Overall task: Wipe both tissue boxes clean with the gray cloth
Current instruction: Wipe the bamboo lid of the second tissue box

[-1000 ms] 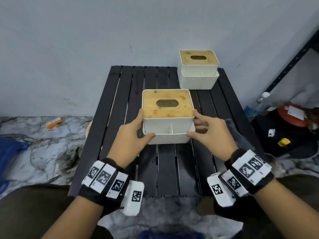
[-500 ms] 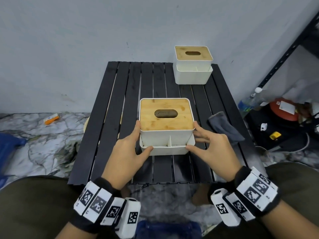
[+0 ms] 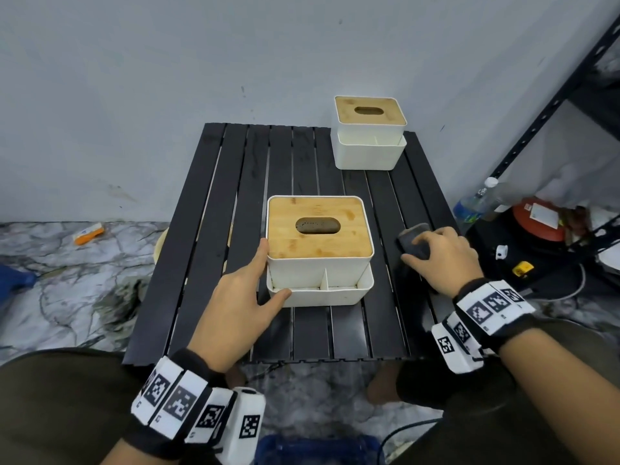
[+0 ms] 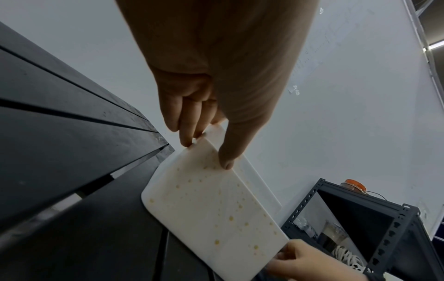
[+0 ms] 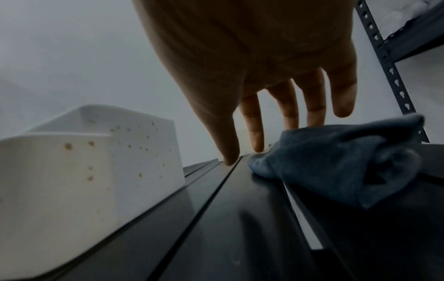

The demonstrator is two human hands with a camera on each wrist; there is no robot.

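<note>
From the head view, the near tissue box (image 3: 318, 250) stands in the middle of the black slatted table (image 3: 208, 229), and the far tissue box (image 3: 369, 132) stands at the back right corner, well apart from it. The left hand (image 3: 241, 297) rests against the left side of the near box with straight fingers and the thumb at the front lower rim; it steadies the box but does not clamp it. The right hand (image 3: 439, 256) lies on the gray cloth (image 3: 412, 239), just to the right of the near box. In the left wrist view, the fingertips (image 4: 190, 140) touch the white wall of the box, which carries many small yellowish spots. It looks like stiff, smooth plastic, probably light, so it may slide when wiped; holding it by the side walls seems best. In the right wrist view, the fingers (image 5: 254, 133) are spread and relaxed over the cloth, which lies crumpled and looks soft and limp; I think it is best gathered in the middle.
</note>
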